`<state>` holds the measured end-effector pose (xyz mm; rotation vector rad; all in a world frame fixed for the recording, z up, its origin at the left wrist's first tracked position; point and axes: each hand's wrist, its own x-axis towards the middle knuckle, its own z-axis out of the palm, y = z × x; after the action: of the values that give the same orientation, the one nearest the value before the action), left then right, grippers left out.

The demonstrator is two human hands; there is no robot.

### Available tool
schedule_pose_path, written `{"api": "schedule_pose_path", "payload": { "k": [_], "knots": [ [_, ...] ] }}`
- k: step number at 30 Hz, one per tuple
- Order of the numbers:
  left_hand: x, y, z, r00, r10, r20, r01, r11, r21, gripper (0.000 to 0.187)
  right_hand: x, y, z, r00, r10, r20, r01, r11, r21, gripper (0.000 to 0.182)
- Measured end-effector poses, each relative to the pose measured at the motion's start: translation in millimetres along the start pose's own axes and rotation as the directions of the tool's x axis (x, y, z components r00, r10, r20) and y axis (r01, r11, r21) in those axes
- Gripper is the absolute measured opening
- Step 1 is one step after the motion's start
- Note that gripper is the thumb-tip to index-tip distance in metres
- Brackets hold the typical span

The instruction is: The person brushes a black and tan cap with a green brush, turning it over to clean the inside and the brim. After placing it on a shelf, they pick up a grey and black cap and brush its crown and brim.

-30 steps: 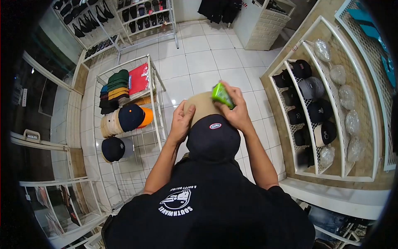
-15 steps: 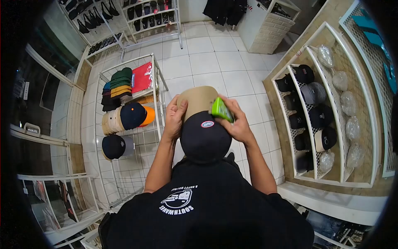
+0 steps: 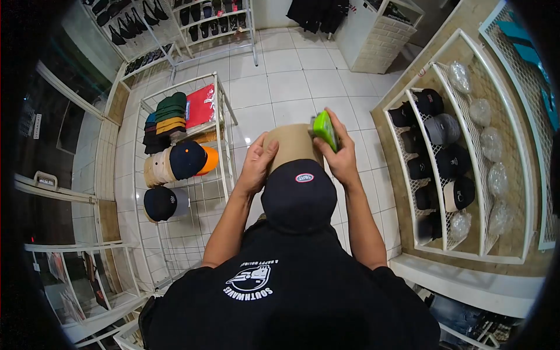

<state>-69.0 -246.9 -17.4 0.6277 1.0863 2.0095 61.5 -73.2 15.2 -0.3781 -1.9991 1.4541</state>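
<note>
A baseball cap with a navy crown (image 3: 298, 195) and a tan brim (image 3: 289, 143) is held up in front of my chest, brim pointing away from me. A small oval patch sits on the crown's front. My left hand (image 3: 258, 165) is closed on the left edge of the brim, thumb on top. In my right hand (image 3: 343, 150) is a lime-green hand brush (image 3: 326, 129), gripped between thumb and fingers. Its greyish, bristle-like side faces the brim's right edge, close beside it.
On the left, a white wire rack (image 3: 220, 105) bears folded beanies (image 3: 170, 111), a red packet (image 3: 200, 106) and several caps (image 3: 185, 160). To the right, a slanted white shelf (image 3: 434, 137) holds more caps and clear plastic-wrapped bundles. Sandal displays (image 3: 213, 17) stand at the back.
The cap and both hands have shifted slightly right. My right hand with the brush has moved away from me, from near the crown to the far right edge of the brim.
</note>
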Motion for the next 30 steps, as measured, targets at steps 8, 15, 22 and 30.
{"api": "schedule_pose_path", "payload": {
  "k": [8,15,22,30],
  "knots": [
    [6,8,-5,0.993,0.079,-0.088,-0.087,0.993,-0.084,0.037,-18,46,-5,0.992,-0.017,0.125,0.012,0.999,0.042,0.068],
    [11,19,-6,0.975,0.18,-0.133,-0.199,0.97,-0.144,0.037,-40,61,2,0.983,0.067,0.171,-0.105,0.968,0.227,0.068],
    [13,13,6,0.988,0.121,-0.092,-0.136,0.974,-0.183,0.04,-12,36,-6,0.992,0.103,0.066,-0.115,0.972,0.204,0.071],
    [16,-10,1,0.996,0.084,-0.011,-0.084,0.996,-0.008,0.033,5,30,-13,0.999,-0.044,-0.023,0.046,0.993,0.105,0.069]
  ]
}}
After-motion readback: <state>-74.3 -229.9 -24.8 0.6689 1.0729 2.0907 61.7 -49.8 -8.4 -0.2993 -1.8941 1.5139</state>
